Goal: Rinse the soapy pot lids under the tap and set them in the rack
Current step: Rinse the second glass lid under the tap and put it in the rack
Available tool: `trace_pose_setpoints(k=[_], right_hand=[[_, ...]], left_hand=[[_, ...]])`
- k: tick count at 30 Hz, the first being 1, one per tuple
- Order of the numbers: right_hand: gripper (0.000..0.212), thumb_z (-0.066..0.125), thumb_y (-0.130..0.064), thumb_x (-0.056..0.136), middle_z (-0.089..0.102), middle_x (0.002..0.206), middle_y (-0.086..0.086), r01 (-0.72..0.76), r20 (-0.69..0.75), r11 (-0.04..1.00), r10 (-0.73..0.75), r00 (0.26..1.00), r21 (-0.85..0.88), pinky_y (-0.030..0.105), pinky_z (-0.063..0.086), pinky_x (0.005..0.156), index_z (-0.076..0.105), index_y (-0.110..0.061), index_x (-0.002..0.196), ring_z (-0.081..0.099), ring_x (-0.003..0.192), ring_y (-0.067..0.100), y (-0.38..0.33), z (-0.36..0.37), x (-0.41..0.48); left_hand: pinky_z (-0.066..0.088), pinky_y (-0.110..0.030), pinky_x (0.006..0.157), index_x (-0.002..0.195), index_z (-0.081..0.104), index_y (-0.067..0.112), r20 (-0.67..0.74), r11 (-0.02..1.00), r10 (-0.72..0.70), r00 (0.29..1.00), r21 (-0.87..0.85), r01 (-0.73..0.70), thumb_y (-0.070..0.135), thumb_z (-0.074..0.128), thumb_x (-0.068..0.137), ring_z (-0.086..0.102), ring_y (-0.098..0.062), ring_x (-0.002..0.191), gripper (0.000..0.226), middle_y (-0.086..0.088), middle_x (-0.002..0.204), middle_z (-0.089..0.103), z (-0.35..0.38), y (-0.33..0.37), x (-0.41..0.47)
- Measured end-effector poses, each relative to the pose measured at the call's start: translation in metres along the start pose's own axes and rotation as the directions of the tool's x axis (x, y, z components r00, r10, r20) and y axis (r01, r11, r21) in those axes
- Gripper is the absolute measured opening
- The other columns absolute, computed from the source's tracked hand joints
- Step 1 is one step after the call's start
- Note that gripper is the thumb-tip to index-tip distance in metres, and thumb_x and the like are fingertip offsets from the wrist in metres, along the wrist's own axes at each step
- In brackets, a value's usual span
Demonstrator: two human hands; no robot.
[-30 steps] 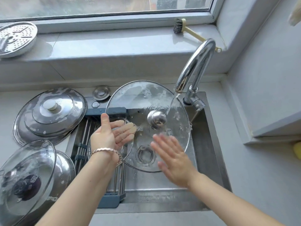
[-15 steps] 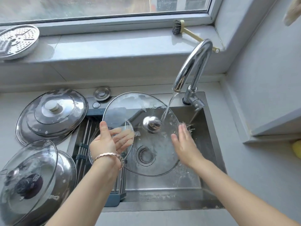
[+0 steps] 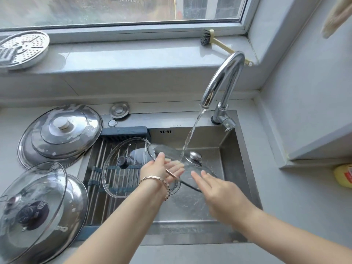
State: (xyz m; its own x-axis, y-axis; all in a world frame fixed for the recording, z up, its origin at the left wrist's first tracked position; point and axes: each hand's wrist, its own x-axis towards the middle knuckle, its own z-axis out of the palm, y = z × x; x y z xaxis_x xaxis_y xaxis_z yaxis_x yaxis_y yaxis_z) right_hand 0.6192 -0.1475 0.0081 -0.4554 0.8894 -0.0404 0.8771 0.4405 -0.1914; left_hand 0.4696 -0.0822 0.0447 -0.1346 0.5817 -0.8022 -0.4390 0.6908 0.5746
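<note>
Left of sink [image 3: 236,168]: steel lid [image 3: 80,134] plus stacked pair [image 3: 32,204] looked sudsy, unrinsed. Over sink, under tap [image 3: 222,79]: big glass lid [image 3: 198,166] was mid-rinse, left hand [image 3: 160,168] pinching its rim, right hand [image 3: 222,195] flat-fingered at its near edge. In rack [image 3: 95,168] on sink's left half sat small lid [image 3: 123,176]. Judged one of five done.

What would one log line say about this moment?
left hand: holds glass lid tilted under running tap | right hand: open beside it | rack: holds smaller lid
</note>
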Motion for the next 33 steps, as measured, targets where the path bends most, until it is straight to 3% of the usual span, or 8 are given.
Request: trace_pose_setpoints(k=[8,11,15,22,25,27,29,33], right_hand=[[0.011,0.060,-0.007,0.078,0.071,0.065,-0.002,-0.265,-0.224,0.943,0.308,0.925,0.204,0.031,0.049,0.044,0.064,-0.015,0.084,0.065,0.052,0.026,0.048,-0.045,0.010],[0.018,0.055,-0.005,0.088,0.073,0.081,0.001,-0.448,-0.027,0.657,0.580,0.814,0.606,0.038,0.052,0.068,0.062,-0.021,0.084,0.068,0.071,0.026,0.063,-0.060,0.007],[0.019,0.047,0.003,0.091,0.066,0.073,0.016,-0.422,0.209,0.123,0.725,0.656,0.898,0.025,0.047,0.038,0.055,-0.012,0.083,0.063,0.043,0.017,0.078,-0.065,0.007],[0.013,0.039,0.004,0.094,0.069,0.055,0.008,-0.435,0.519,-0.301,0.639,0.568,0.848,0.025,0.052,0.038,0.049,-0.004,0.091,0.066,0.045,0.022,0.077,-0.031,0.009],[0.019,0.041,0.001,0.094,0.070,0.073,0.011,-0.531,0.488,-0.158,0.661,0.569,0.833,0.031,0.053,0.055,0.045,-0.002,0.112,0.069,0.056,0.020,0.067,-0.006,0.017],[0.036,0.043,-0.010,0.094,0.063,0.107,0.018,-0.677,0.304,0.223,0.766,0.567,0.701,0.037,0.046,0.083,0.039,0.000,0.128,0.064,0.096,0.026,0.061,0.007,0.023],[0.058,0.039,-0.028,0.096,0.030,0.146,0.023,-0.737,0.090,0.609,0.750,0.655,0.293,0.040,0.021,0.112,0.021,-0.002,0.144,0.026,0.137,0.032,0.053,0.012,0.030],[0.076,0.011,-0.060,0.091,-0.019,0.154,0.013,-0.483,0.146,0.875,0.473,0.869,0.041,0.039,-0.014,0.113,-0.008,-0.012,0.148,-0.022,0.142,0.024,0.026,0.018,0.056]], left_hand=[[0.044,-0.058,0.090,0.107,0.056,0.009,0.196,0.982,-0.178,0.964,0.092,0.163,0.050,0.031,0.095,0.048,-0.032,0.122,0.050,-0.020,0.134,0.047,-0.011,-0.007,0.012],[0.036,-0.057,0.098,0.129,0.046,0.019,0.056,0.948,-0.177,0.983,0.279,0.155,0.046,0.040,0.094,0.034,-0.032,0.134,0.045,-0.012,0.149,0.030,-0.030,-0.025,0.026],[0.036,-0.055,0.098,0.142,0.031,0.016,-0.037,0.892,-0.328,0.944,0.316,0.322,0.051,0.050,0.087,0.035,-0.035,0.133,0.068,-0.012,0.151,0.028,-0.056,-0.050,0.034],[0.051,-0.052,0.077,0.122,0.048,0.023,0.384,0.967,-0.193,0.903,-0.082,0.241,0.061,0.026,0.088,0.069,-0.035,0.083,0.055,-0.017,0.098,0.070,-0.063,-0.041,0.040],[0.059,-0.046,0.059,0.121,0.047,0.023,0.347,0.971,-0.092,0.933,-0.175,0.161,0.054,0.024,0.091,0.071,-0.034,0.071,0.048,-0.021,0.092,0.069,-0.062,-0.038,0.037],[0.059,-0.043,0.055,0.118,0.049,0.023,0.322,0.977,-0.034,0.946,-0.191,0.099,0.052,0.023,0.093,0.071,-0.032,0.068,0.046,-0.021,0.087,0.071,-0.062,-0.040,0.035],[0.058,-0.046,0.060,0.113,0.052,0.024,0.314,0.977,0.027,0.949,-0.210,0.042,0.051,0.023,0.093,0.071,-0.031,0.069,0.044,-0.019,0.083,0.072,-0.062,-0.041,0.032],[0.055,-0.048,0.069,0.108,0.055,0.029,0.301,0.986,0.114,0.947,-0.147,-0.071,0.050,0.024,0.093,0.071,-0.031,0.075,0.040,-0.020,0.092,0.071,-0.053,-0.034,0.024]])
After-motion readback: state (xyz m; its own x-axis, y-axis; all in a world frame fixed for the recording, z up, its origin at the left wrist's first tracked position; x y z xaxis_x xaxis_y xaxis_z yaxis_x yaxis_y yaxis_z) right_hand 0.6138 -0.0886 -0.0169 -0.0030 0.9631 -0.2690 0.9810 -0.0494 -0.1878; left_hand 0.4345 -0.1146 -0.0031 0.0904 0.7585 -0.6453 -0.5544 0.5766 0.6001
